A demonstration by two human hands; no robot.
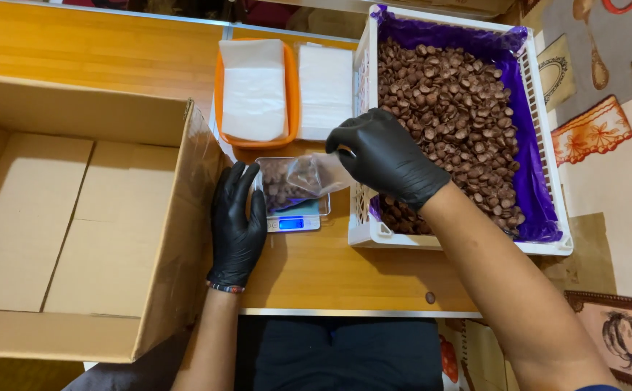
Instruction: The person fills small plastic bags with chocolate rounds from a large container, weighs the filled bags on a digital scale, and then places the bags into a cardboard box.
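Fingers (345, 148) of our right hand (388, 156) are pinched shut on the mouth of a clear plastic bag (308, 176), tilted over the small digital scale (292, 217). Bag is partly filled with brown cereal pieces (281, 190) and rests on the scale platform. Our left hand (237, 221) sits flat against the scale's left edge — fingers extended, gripping nothing that we can see. White crate (374, 232) with purple liner, full of the same cereal, stands just right of the scale. Orange tray (290, 87) with white sheets lies behind it; open cardboard box (77, 217) on the left — all on the wooden surface (316, 275).
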